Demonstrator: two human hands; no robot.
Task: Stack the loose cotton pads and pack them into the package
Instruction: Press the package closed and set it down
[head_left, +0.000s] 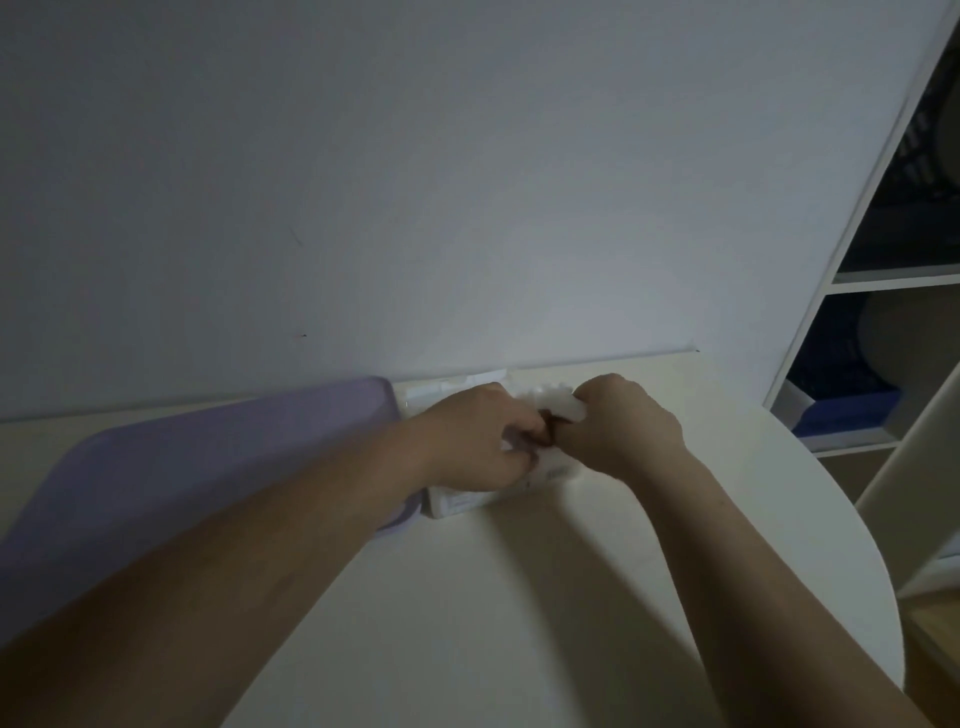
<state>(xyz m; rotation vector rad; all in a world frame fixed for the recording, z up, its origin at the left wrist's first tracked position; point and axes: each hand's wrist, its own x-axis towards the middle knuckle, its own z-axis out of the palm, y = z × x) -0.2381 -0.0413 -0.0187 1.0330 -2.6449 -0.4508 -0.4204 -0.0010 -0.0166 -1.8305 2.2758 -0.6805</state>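
Note:
A white package (460, 501) lies on the white table (519, 597) near the wall, mostly covered by my hands. My left hand (480, 439) rests on top of the package with its fingers curled into the opening. My right hand (621, 423) is closed around a stack of white cotton pads (558, 402), holding it at the package's opening. The two hands touch at the fingertips. The inside of the package is hidden.
A flat lilac tray (182, 478) lies to the left of the package, partly under my left forearm. The wall runs right behind the table. A white shelf unit (857, 280) with dark and blue items stands at the right. The table's rounded edge curves at the right.

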